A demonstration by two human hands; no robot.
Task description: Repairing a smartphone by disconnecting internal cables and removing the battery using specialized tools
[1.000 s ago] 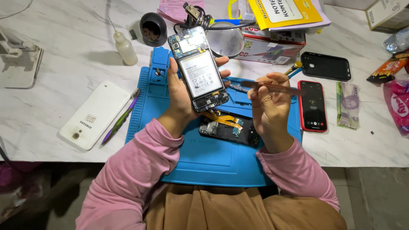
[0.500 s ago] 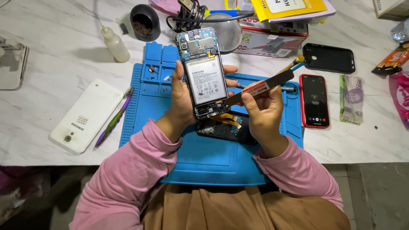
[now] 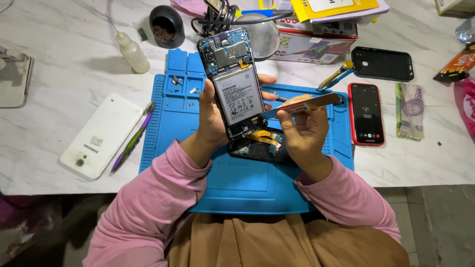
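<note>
Left hand (image 3: 212, 118) grips an opened black smartphone with its back cover off (image 3: 233, 84), upright over the blue silicone repair mat (image 3: 247, 178). Right hand (image 3: 303, 133) pinches a thin flat pry card (image 3: 302, 105) against the phone's right edge. A second dismantled phone (image 3: 260, 147) lies half hidden under both hands. A red phone (image 3: 366, 113), a white back cover (image 3: 101, 134) and a purple pen (image 3: 132, 143) crowd the marble bench (image 3: 59, 74). Can't make out the tiny screws in the mat's trays.

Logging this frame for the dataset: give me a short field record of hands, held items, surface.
left hand: grips opened phone, back cover off, battery showing
right hand: holds flat pry card, tip at the phone's right edge
surface: blue work mat on marble table
under hands: second dismantled phone part
left of mat: white back cover
right of mat: red phone
</note>
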